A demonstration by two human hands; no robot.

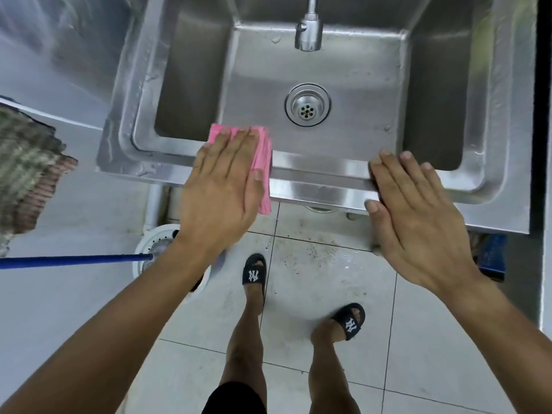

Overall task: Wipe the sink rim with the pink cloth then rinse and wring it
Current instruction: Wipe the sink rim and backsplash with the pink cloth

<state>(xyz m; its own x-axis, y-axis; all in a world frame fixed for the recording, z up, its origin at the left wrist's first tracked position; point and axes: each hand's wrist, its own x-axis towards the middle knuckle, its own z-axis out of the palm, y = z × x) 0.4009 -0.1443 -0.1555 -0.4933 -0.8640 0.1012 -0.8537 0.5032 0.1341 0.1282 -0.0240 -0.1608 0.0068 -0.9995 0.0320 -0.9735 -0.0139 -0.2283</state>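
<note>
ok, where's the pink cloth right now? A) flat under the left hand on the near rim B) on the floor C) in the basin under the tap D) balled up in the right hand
A: the left hand presses the pink cloth flat on the sink's near rim; the right hand rests bare on the rim.

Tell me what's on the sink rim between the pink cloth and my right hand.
Nothing: in the head view, the front rim is bare steel between the pink cloth under the left hand and the right hand.
</note>
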